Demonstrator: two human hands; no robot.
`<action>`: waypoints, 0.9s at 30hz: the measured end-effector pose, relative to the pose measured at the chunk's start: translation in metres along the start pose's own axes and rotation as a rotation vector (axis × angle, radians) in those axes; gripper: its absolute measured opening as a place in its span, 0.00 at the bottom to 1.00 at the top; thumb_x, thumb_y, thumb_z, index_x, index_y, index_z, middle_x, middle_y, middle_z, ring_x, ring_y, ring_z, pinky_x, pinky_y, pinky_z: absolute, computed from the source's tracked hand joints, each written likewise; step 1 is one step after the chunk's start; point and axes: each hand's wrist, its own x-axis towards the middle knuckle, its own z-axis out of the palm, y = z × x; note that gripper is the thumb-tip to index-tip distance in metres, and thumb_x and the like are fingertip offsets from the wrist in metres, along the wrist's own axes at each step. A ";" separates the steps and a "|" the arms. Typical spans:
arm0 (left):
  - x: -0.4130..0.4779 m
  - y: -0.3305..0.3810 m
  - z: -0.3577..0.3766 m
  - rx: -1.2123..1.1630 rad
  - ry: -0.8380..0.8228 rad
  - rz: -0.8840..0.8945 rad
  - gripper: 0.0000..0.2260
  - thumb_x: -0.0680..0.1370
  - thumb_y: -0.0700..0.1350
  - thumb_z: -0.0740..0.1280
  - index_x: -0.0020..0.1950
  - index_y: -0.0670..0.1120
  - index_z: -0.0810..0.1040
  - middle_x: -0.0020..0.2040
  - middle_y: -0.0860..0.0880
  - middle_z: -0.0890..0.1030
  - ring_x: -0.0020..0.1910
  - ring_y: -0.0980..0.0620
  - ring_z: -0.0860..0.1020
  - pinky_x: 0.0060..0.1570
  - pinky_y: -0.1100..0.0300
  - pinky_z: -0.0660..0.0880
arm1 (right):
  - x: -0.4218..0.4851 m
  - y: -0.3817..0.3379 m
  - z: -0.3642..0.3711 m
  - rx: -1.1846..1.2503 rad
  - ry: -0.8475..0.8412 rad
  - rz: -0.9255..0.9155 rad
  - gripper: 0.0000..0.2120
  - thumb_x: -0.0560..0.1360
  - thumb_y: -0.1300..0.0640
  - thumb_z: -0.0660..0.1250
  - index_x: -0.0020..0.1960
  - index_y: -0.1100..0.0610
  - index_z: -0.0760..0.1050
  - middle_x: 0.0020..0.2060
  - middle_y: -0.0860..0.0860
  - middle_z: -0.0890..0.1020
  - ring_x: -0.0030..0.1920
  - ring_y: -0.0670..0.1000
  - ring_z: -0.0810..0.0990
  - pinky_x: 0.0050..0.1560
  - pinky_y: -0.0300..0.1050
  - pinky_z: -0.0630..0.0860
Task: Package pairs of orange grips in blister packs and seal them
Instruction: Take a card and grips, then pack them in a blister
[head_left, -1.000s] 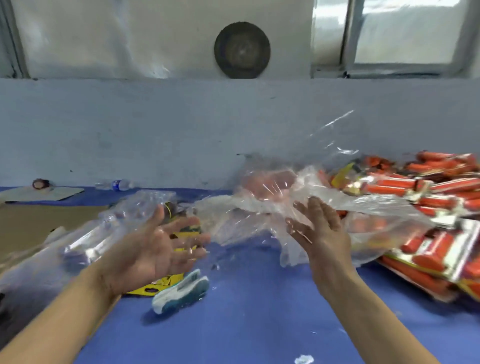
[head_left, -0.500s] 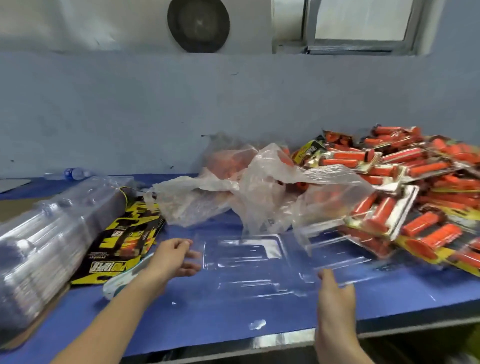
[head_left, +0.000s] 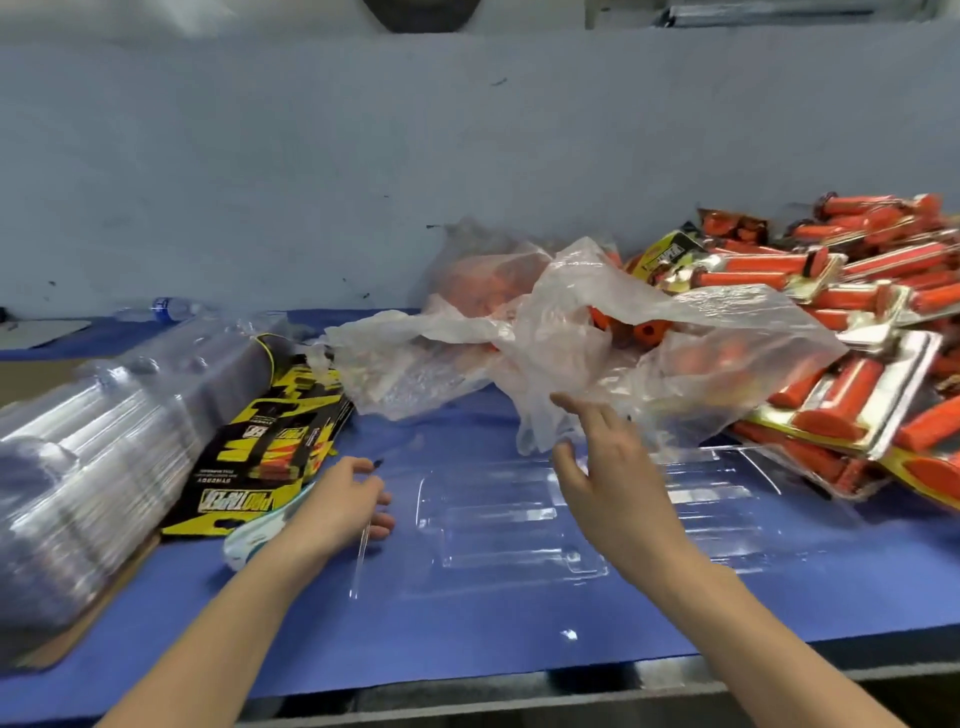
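Head view puts me at the loading step: the clear, rigid blister (head_left: 498, 519) lies open and empty on the blue table (head_left: 467, 629), my left hand (head_left: 340, 506) pinching its left edge, my right hand (head_left: 613, 467) spread above it, touching the thin crinkly bag (head_left: 571, 317). Next I need two tubular orange grips (head_left: 647, 328) out of that bag, one seated in each moulded trough.

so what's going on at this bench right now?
A person is packing orange grips. An empty clear blister pack lies open on the blue table in front of them. The left hand sits at its left edge, grip unclear. The right hand is open, raised by the plastic bag of loose grips. Filled packs are piled at the right.
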 end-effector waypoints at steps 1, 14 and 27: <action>0.003 -0.002 -0.003 0.033 0.002 0.023 0.10 0.83 0.36 0.57 0.64 0.44 0.65 0.46 0.38 0.75 0.30 0.44 0.75 0.31 0.54 0.73 | 0.006 0.005 0.008 -0.102 -0.036 -0.042 0.21 0.80 0.57 0.60 0.72 0.49 0.65 0.64 0.47 0.73 0.64 0.51 0.69 0.62 0.41 0.62; -0.010 -0.022 0.003 0.578 0.012 0.231 0.32 0.76 0.60 0.68 0.75 0.53 0.59 0.67 0.43 0.68 0.50 0.42 0.80 0.46 0.53 0.78 | -0.002 0.011 0.078 -0.360 -0.548 -0.242 0.28 0.79 0.35 0.52 0.76 0.43 0.58 0.78 0.49 0.55 0.77 0.51 0.51 0.77 0.56 0.42; -0.028 -0.013 0.006 0.823 0.053 0.272 0.24 0.81 0.61 0.59 0.74 0.54 0.61 0.67 0.44 0.67 0.58 0.43 0.77 0.57 0.51 0.71 | -0.004 0.006 0.084 -0.329 -0.555 -0.196 0.28 0.79 0.35 0.52 0.76 0.44 0.56 0.78 0.48 0.54 0.78 0.51 0.50 0.77 0.55 0.44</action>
